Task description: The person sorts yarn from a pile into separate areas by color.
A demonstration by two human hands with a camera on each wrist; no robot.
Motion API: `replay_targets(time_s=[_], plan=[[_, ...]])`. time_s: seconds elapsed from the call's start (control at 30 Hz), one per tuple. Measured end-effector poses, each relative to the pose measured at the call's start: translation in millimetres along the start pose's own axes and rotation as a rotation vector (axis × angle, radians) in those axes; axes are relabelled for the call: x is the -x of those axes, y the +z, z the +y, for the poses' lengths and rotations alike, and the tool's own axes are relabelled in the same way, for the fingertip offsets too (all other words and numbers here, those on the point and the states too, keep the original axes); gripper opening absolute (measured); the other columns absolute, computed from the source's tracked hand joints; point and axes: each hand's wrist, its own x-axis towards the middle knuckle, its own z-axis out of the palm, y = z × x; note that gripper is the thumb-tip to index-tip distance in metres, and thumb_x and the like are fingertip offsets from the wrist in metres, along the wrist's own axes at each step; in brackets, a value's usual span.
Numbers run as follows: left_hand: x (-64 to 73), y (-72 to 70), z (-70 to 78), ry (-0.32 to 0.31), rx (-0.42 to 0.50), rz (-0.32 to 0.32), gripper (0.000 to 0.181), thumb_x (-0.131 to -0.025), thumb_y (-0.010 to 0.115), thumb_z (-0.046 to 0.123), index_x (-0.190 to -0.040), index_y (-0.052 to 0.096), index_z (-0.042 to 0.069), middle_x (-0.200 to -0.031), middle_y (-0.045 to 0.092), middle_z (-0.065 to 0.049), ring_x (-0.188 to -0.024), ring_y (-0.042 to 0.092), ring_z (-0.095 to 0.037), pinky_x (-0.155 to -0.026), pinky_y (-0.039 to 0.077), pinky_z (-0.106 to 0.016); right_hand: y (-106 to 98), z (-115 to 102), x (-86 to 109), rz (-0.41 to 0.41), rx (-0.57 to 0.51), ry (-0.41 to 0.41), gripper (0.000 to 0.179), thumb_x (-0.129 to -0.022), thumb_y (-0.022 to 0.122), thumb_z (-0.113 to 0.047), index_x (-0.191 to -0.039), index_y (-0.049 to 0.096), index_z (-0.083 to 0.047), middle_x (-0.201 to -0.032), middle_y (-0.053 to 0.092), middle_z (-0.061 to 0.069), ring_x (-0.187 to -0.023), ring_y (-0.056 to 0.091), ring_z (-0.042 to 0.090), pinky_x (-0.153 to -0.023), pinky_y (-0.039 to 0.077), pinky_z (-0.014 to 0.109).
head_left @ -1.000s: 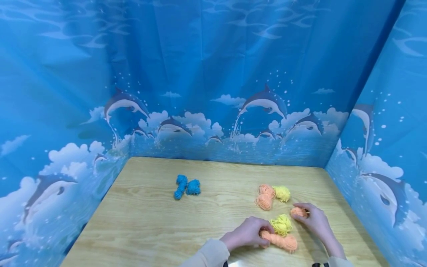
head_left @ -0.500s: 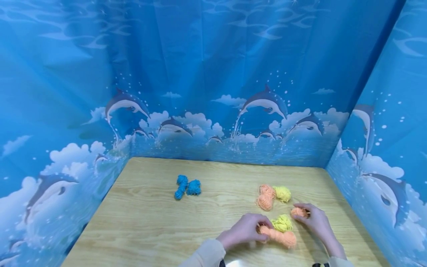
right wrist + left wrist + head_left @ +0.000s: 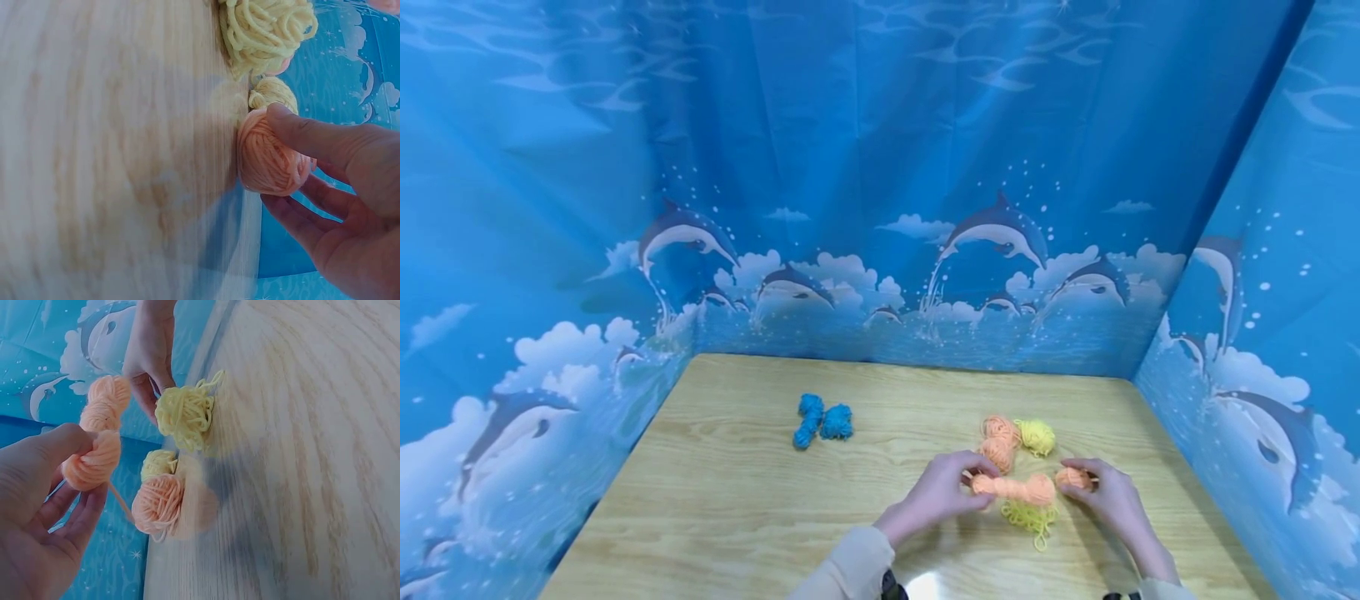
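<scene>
Pinching one end of a long peach yarn bundle (image 3: 1018, 490), your left hand (image 3: 950, 485) holds it above the table (image 3: 737, 500), near loose yellow yarn (image 3: 1030, 518). Your right hand (image 3: 1107, 495) grips a peach yarn ball (image 3: 1072, 478) touching the table near the bundle's other end. Two blue yarn bundles (image 3: 837, 422) lie well away, to the left.

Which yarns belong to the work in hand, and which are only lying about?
Likely in work:
twisted peach skein (left hand)
rounded peach bundle (right hand)

Likely lying about:
loose yellow yarn
yellow yarn ball
far peach skein
long blue skein
short blue bundle
</scene>
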Motion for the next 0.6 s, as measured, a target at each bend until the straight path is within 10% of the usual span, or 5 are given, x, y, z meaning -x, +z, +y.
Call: replay_targets(time_s=[0.6], plan=[[2.9, -16.6, -4.5, -0.011, 0.024, 0.106, 0.034, -0.082, 0.083, 0.007, -0.114, 0.072, 0.012, -0.111, 0.073, 0.003, -0.093, 0.064, 0.001, -0.079, 0.054, -0.013, -3, -4, -0.7, -0.040, -0.024, 0.044, 0.046, -0.083, 0.085, -0.027, -0.120, 0.073, -0.004, -0.116, 0.069, 0.025, -0.097, 0.066, 0.035, -0.075, 0.054, 0.046]])
